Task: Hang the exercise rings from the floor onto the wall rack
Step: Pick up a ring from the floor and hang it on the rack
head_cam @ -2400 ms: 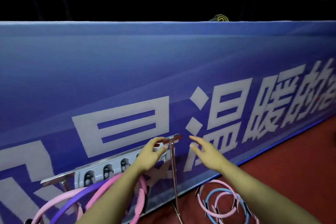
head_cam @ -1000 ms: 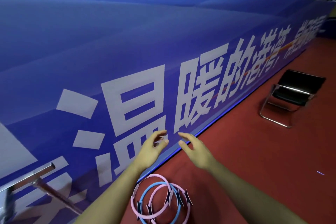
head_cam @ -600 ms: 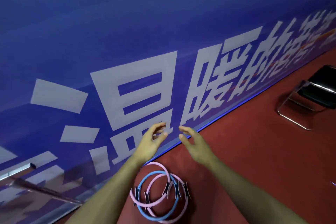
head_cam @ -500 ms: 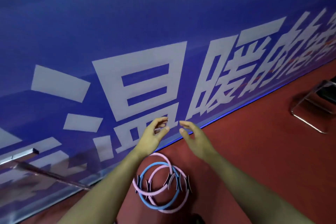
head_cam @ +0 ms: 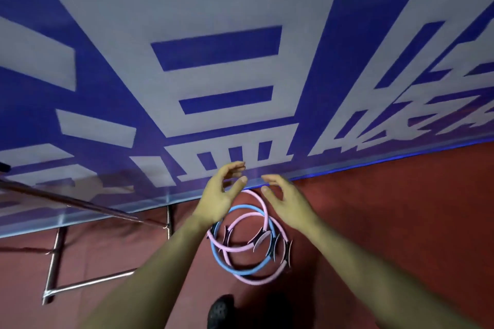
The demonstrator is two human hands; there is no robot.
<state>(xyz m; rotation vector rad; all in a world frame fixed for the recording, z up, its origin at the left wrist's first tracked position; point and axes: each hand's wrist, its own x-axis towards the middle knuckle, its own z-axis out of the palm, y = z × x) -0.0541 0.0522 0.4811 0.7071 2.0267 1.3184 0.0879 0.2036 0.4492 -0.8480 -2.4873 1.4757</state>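
Observation:
Three exercise rings lie overlapped on the red floor by the blue wall banner: a pink ring (head_cam: 263, 204), a blue ring (head_cam: 222, 262) and another pink ring (head_cam: 263, 279), each with dark grip pads. My left hand (head_cam: 220, 195) and my right hand (head_cam: 287, 201) hover just above the pile, fingers relaxed and spread, holding nothing. The rack's hooks are out of view; only its metal stand (head_cam: 53, 256) shows at the lower left.
The blue banner with large white characters (head_cam: 213, 61) fills the upper view. A slanted metal bar of the stand (head_cam: 80, 203) crosses at left. A dark shoe (head_cam: 220, 311) shows at the bottom edge. Red floor (head_cam: 401, 222) stretches to the right.
My view has swung from the rack to the right and down to the floor. Both hands, still not holding anything, have come down close over the pile of rings.

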